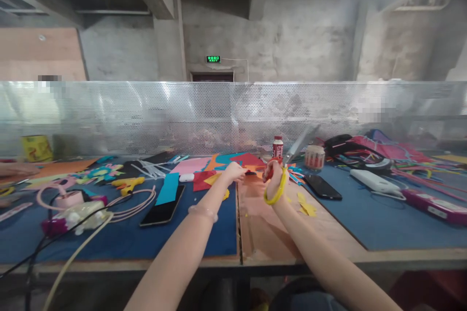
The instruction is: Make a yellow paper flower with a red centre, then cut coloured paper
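My right hand (274,175) is closed round the red handles of a pair of scissors (296,148), whose open blades point up and to the right. A yellow band circles that wrist. My left hand (233,172) is closed on the edge of coloured paper sheets (204,180) lying in the middle of the table; a pale bracelet sits on that wrist. More red, orange, teal and pink sheets (233,160) are piled just behind both hands.
A black phone (163,210) lies left of my arm, another phone (323,187) to the right. A glue bottle (278,146), tape roll (314,157), yellow glue gun (127,185), power strip with cables (76,211) and a perforated metal screen (182,116) surround the work area. Another person's hand (14,170) rests at far left.
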A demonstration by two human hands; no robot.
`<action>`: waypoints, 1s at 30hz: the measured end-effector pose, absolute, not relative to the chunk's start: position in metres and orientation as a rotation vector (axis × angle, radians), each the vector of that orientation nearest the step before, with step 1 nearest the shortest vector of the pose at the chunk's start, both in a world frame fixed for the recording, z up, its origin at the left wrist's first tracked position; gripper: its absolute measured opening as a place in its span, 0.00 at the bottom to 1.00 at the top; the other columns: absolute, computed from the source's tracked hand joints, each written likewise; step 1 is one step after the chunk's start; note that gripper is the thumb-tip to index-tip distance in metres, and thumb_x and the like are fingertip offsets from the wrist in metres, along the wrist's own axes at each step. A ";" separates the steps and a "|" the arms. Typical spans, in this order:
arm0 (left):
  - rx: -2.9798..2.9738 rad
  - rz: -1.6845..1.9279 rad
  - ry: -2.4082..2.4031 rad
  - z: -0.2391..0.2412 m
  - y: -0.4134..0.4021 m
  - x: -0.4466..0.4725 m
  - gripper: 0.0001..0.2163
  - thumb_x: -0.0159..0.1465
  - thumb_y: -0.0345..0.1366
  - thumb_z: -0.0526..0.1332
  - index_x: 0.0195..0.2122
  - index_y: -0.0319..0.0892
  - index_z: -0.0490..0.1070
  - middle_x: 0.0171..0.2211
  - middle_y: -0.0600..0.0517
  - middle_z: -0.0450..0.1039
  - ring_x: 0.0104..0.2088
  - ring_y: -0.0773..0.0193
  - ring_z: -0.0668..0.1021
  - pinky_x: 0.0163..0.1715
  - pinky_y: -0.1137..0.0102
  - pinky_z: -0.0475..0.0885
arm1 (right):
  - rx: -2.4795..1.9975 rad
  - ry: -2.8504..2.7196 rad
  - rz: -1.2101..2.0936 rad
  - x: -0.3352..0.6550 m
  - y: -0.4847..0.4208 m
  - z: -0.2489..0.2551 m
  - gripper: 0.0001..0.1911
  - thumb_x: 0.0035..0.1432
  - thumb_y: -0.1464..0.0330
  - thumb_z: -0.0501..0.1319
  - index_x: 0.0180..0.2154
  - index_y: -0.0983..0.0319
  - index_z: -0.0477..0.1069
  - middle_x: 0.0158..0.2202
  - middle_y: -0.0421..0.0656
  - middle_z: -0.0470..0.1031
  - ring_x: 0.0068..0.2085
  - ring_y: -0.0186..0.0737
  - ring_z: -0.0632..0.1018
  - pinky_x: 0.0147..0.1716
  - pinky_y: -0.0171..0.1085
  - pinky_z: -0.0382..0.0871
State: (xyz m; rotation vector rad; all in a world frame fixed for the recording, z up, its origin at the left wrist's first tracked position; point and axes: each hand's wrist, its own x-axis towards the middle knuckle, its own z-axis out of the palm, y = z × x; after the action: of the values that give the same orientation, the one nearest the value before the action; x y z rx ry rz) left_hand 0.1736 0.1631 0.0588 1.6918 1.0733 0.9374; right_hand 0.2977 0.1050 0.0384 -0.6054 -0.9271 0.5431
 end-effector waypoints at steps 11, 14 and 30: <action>2.480 0.267 0.860 0.041 0.159 0.204 0.13 0.43 0.37 0.70 0.33 0.47 0.78 0.37 0.55 0.75 0.44 0.58 0.72 0.46 0.70 0.63 | -0.600 -0.747 0.463 0.316 0.099 0.050 0.15 0.57 0.58 0.49 0.23 0.59 0.54 0.16 0.32 0.53 0.17 0.30 0.58 0.16 0.31 0.54; 2.581 0.283 0.879 0.035 0.159 0.204 0.11 0.47 0.40 0.69 0.32 0.46 0.79 0.44 0.52 0.72 0.49 0.55 0.68 0.51 0.66 0.59 | -0.626 -0.784 0.456 0.312 0.098 0.048 0.14 0.55 0.58 0.51 0.24 0.59 0.55 0.16 0.32 0.54 0.17 0.30 0.59 0.17 0.31 0.54; 2.702 0.751 1.523 0.099 0.109 0.120 0.07 0.56 0.38 0.61 0.27 0.40 0.75 0.29 0.46 0.76 0.31 0.58 0.75 0.32 0.70 0.64 | -0.644 -0.727 0.579 0.305 0.107 0.042 0.15 0.55 0.58 0.49 0.23 0.60 0.58 0.15 0.32 0.55 0.16 0.30 0.61 0.15 0.30 0.60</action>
State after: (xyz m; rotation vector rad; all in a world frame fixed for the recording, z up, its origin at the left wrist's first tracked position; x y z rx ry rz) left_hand 0.1198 0.1085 0.0993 2.7016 1.5234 0.7510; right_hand 0.3054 0.1073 0.0425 -0.6439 -0.7266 0.5794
